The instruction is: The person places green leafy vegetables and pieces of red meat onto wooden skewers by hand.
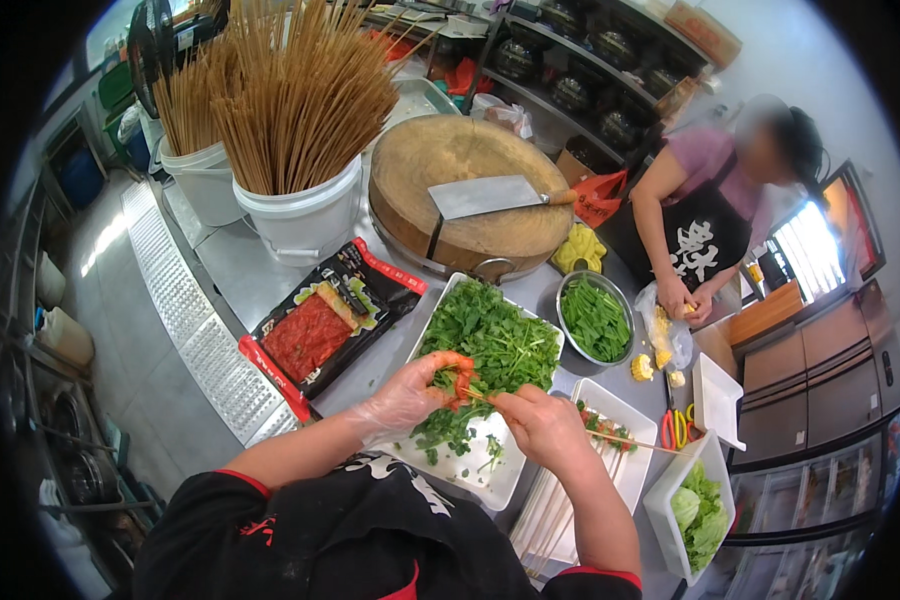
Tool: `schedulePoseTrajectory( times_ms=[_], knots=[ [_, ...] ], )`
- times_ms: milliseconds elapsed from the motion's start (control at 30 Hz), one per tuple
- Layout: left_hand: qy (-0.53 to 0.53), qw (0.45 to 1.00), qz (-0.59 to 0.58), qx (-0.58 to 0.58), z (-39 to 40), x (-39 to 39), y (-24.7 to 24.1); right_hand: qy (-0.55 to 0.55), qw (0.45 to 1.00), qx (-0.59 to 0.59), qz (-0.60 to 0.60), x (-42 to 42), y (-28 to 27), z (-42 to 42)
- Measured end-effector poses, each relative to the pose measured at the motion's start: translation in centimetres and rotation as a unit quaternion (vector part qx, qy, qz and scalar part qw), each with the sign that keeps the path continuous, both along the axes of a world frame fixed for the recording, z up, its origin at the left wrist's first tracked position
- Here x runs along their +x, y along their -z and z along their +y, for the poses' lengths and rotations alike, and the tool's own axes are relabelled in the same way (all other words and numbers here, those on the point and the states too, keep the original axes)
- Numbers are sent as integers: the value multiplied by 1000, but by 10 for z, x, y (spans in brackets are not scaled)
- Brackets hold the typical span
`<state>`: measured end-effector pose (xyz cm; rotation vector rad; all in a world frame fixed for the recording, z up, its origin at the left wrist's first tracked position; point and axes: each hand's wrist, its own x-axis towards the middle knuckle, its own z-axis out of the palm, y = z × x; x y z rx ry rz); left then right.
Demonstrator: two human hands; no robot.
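My left hand [399, 396], in a clear plastic glove, pinches a red-coated slice of meat [461, 369] folded around green leaves. A bamboo skewer [645, 444] is in my right hand [546, 429], its front end at the meat; whether it goes through is hidden by the fingers. Both hands are above a white tray [487, 484] heaped with chopped leafy herbs [487, 322], probably coriander. To the left lies a black-and-red packet [330, 322] showing red meat. Under my right forearm, a second white tray [641, 420] holds several skewers with red and green pieces at their ends.
A cleaver [487, 196] rests on a round wooden chopping block [457, 161]. White buckets [300, 214] hold many skewers. Right are a bowl of cut greens [596, 319], scissors [675, 429] and a lettuce bin [671, 517]. A co-worker [690, 202] handles corn pieces [643, 367].
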<state>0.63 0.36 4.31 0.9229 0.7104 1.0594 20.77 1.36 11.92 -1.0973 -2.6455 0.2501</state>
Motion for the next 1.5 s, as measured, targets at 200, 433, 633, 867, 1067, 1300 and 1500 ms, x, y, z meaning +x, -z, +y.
schedulePoseTrajectory(
  times_ms=[200, 433, 633, 867, 1067, 1300, 1500],
  knots=[
    [4, 999, -1, -41, 0, 0, 6, 14, 1000, 8, -11, -2, 9, -4],
    [4, 994, -9, -105, 3, 0, 12, 24, 999, 29, -33, 1, 19, -6],
    [37, 996, 7, -84, 3, -5, 11, 26, 997, 54, -48, 1, 27, -8],
    [29, 995, 55, -84, 7, 1, 10, 65, 994, 78, -27, -7, 33, -13],
    [-1, 990, -31, -136, 8, -1, 16, 109, 991, 73, 1, -13, 41, -18],
    [-68, 969, -77, -226, 14, -3, 12, 176, 983, 13, 46, -19, 50, -26],
    [-76, 966, -108, -223, 15, -3, 18, 188, 979, -12, 80, -27, 60, -28]
  ],
)
